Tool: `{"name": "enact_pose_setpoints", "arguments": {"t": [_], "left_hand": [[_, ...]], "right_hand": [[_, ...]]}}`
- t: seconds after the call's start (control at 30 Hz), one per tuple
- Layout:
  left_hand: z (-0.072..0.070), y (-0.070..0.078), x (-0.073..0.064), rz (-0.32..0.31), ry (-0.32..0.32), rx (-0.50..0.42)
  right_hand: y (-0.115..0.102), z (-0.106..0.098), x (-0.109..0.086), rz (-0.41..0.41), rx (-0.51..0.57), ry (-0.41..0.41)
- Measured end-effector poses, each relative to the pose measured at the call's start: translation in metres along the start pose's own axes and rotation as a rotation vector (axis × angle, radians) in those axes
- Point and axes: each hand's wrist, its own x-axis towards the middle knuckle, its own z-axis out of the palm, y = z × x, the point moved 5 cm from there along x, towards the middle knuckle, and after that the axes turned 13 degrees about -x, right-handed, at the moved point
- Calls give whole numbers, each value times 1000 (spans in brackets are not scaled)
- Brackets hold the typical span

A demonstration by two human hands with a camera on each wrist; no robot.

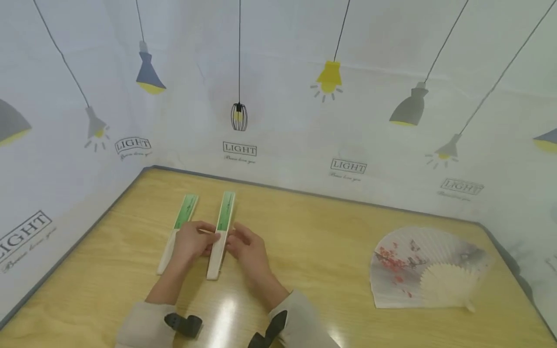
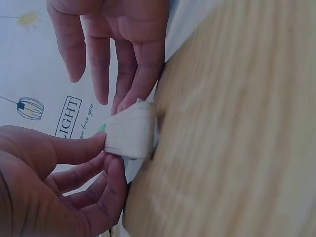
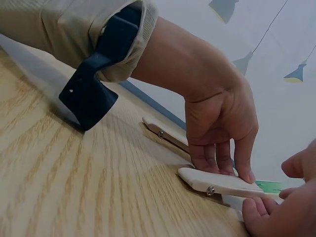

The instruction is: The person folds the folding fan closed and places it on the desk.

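Observation:
A folded hand fan [image 1: 221,241], with pale ribs and a green band on its upper part, lies on the wooden table. My left hand [image 1: 190,240] holds it by its left edge; in the left wrist view the thumb [image 2: 81,149] lies against its upper face and the other fingers are at its side. My right hand [image 1: 249,249] is at the opposite edge, its fingertips [image 3: 253,210] low beside the fan and its thumb [image 3: 296,165] lifted off it. The fan's small metal rivet [image 3: 211,190] shows near its lower end.
Left of the hands lies a second folded fan [image 1: 184,212], partly covered by my left hand. Far right, an open fan [image 1: 404,270] with red blossoms is spread on the table [image 1: 313,241]. White sheeting printed with lamps [image 1: 287,121] stands behind the table's edge.

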Motion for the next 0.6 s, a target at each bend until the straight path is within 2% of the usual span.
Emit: {"name": "enact_pose_setpoints", "arguments": {"t": [0.1,0.17,0.33,0.5,0.6], "left_hand": [[5,2,0,17,2,61],[8,6,-1,47,3,154],[14,16,-1,141,31,374],[21,17,-3,147,25,413],[24,16,-4,135,-11,432]], "right_hand": [[2,-1,-1,30,60,-7],[1,-2,-3,44,93,-15],[-4,-3,-5,35,88,-50],[-4,-7,-4,51,68,-54],[-3,-7,-4,53,70,-56]]}}
